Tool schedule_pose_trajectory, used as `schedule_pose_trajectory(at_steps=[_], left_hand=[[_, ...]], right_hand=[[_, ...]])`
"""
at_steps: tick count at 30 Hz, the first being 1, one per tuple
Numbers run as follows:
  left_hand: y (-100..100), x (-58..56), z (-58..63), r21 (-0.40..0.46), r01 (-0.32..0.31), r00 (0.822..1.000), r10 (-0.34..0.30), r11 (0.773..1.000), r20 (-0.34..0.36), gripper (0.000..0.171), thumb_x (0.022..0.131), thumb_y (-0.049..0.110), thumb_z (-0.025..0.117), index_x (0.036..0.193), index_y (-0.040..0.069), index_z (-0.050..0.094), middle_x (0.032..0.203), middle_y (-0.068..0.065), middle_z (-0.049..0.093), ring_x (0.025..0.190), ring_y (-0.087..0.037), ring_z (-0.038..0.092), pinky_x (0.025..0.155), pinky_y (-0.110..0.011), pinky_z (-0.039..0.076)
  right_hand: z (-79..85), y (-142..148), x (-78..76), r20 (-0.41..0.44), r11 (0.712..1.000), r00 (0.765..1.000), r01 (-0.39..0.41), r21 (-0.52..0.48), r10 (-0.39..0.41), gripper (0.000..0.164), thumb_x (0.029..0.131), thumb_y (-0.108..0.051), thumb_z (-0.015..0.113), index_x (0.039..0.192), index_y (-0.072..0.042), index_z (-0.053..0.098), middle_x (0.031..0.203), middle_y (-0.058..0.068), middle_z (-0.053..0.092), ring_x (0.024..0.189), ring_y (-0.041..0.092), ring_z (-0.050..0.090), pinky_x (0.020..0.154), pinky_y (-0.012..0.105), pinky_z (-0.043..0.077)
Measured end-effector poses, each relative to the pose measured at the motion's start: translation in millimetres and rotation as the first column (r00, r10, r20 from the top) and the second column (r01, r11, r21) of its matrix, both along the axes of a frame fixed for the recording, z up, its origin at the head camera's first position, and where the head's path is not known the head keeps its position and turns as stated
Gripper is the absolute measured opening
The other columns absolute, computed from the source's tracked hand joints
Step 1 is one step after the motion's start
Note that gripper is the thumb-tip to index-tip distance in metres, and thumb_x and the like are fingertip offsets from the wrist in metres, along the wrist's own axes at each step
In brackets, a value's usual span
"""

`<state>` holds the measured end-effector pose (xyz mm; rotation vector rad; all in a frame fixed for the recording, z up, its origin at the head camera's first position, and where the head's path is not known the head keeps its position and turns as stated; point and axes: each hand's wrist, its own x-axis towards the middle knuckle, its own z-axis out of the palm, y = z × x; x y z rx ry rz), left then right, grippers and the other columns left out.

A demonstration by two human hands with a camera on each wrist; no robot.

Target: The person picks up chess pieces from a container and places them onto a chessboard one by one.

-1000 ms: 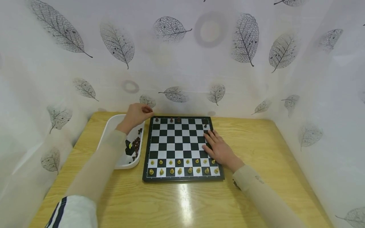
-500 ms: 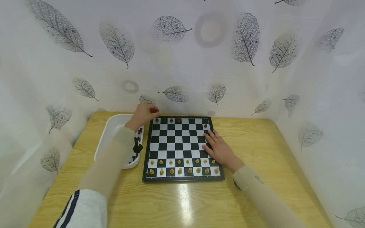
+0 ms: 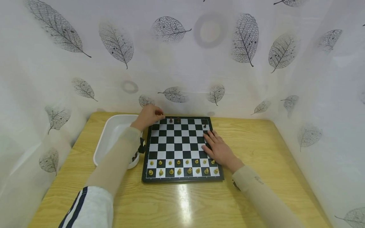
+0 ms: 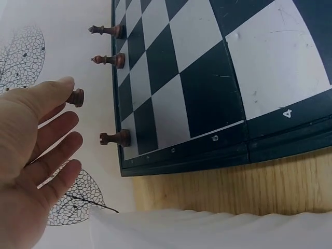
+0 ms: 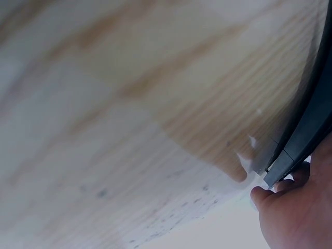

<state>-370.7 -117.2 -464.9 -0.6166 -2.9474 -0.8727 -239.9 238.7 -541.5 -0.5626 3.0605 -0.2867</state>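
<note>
Your left hand [image 3: 147, 116] pinches one brown chess piece [image 4: 77, 98] between the thumb and a finger, above the far left edge of the chessboard [image 3: 178, 139]; the base is exposed and the thumb covers the top, so the type cannot be told. Your right hand [image 3: 218, 148] lies across the right edge of the chessboard, fingers extended and grasping no piece. Treat the held piece as light, stiff and small, probably smooth enough to slip if pinched carelessly; it does not look fragile. Take hold at the narrow upper body, leaving the base free. The chessboard appears rigid and flat; steady it by its rim. Count the parts as follows: one chessboard on the desk [image 3: 251, 152]; one white tray [image 3: 109, 131] beside it on your left; sixteen yellow pieces [image 3: 179, 171], eight in each of the two rows nearest you; four brown pieces standing on the chessboard, namely a rook [image 4: 115, 138] in the far left corner, two taller pieces [image 4: 108, 60] along the far edge and a small piece [image 3: 205, 126] near the far right corner. Brown pieces in the tray [image 3: 134, 156] cannot be counted, because your left forearm hides part of it.
</note>
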Motion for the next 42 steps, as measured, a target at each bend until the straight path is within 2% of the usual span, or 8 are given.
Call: schedule_pose_trajectory(at_steps=[7, 15, 30, 42], left_hand=[[0, 0.9, -4.0, -0.001, -0.021, 0.999, 0.021, 1.000, 0.046, 0.030, 0.099, 0.023, 0.075, 0.121, 0.003, 0.076, 0.117, -0.015, 0.075, 0.110, -0.032, 0.065, 0.094, -0.047, 0.056], [1, 0.6, -9.3, 0.008, -0.029, 0.996, 0.028, 1.000, 0.087, 0.031, 0.098, 0.022, 0.076, 0.123, 0.003, 0.076, 0.121, -0.016, 0.076, 0.112, -0.033, 0.070, 0.097, -0.046, 0.058], [3, -7.0, -22.2, -0.034, -0.040, 0.997, 0.042, 0.999, 0.067, 0.030, 0.097, 0.027, 0.078, 0.119, 0.007, 0.078, 0.121, -0.012, 0.078, 0.118, -0.033, 0.068, 0.104, -0.048, 0.054], [6, -6.5, -22.1, -0.063, -0.044, 0.996, 0.049, 0.997, 0.081, 0.030, 0.098, 0.028, 0.076, 0.119, 0.007, 0.078, 0.126, -0.013, 0.076, 0.122, -0.033, 0.067, 0.108, -0.048, 0.052]], right_hand=[[-0.2, 0, -0.2, -0.006, 1.000, 1.000, -0.007, -0.004, 0.007, 0.072, 0.111, -0.055, 0.040, 0.166, -0.011, 0.030, 0.175, 0.017, 0.022, 0.164, 0.040, 0.015, 0.131, 0.056, 0.024], [0.3, 0, 0.7, -0.002, 1.000, 1.000, -0.006, -0.007, 0.006, 0.072, 0.110, -0.056, 0.039, 0.166, -0.011, 0.030, 0.175, 0.016, 0.022, 0.164, 0.040, 0.015, 0.131, 0.056, 0.023], [-0.6, 0, 0.1, 0.000, 1.000, 1.000, -0.001, -0.006, 0.001, 0.074, 0.110, -0.059, 0.037, 0.167, -0.012, 0.030, 0.175, 0.015, 0.022, 0.164, 0.038, 0.015, 0.131, 0.055, 0.023], [-1.6, 1, -0.7, -0.003, 1.000, 1.000, -0.012, -0.016, 0.012, 0.072, 0.110, -0.056, 0.039, 0.166, -0.011, 0.032, 0.175, 0.016, 0.023, 0.164, 0.039, 0.015, 0.132, 0.054, 0.022]])
